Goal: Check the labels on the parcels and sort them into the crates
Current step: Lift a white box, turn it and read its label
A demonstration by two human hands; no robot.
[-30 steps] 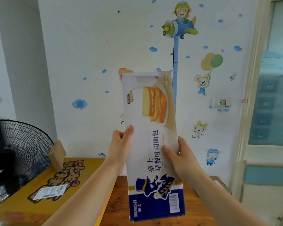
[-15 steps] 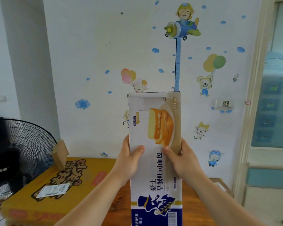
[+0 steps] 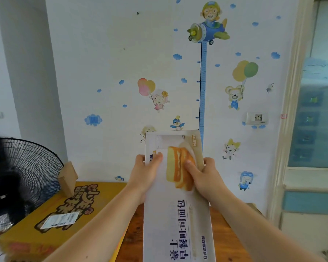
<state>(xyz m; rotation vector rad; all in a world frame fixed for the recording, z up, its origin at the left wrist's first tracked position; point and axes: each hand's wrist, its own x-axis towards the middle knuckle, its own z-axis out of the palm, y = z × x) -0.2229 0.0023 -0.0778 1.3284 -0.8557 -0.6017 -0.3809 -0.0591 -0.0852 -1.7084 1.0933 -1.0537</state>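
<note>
- A tall white bread box [image 3: 178,214] stands on end in mid-air at centre, its printed face towards the camera and its lower end cut off by the bottom edge of the view.
- The left hand [image 3: 146,171] grasps the box's left edge near the top, thumb lying on the front face and fingers wrapped behind.
- The right hand [image 3: 203,176] grasps the right edge at about the same height, thumb pressed over the printed bread slices.
- Below and behind the box lies a wooden table [image 3: 227,241].
- On the left sits a yellow carton [image 3: 27,229], a white shipping label [image 3: 60,220] stuck on its top and one brown flap [image 3: 67,176] standing up at its far end.
- A black fan [image 3: 27,171] stands just beyond the carton, at the left edge.
- Farthest back, the wall [image 3: 102,44] carries cartoon stickers, a blue height chart [image 3: 203,82] and a socket [image 3: 257,118], with a door [image 3: 314,110] at right.
</note>
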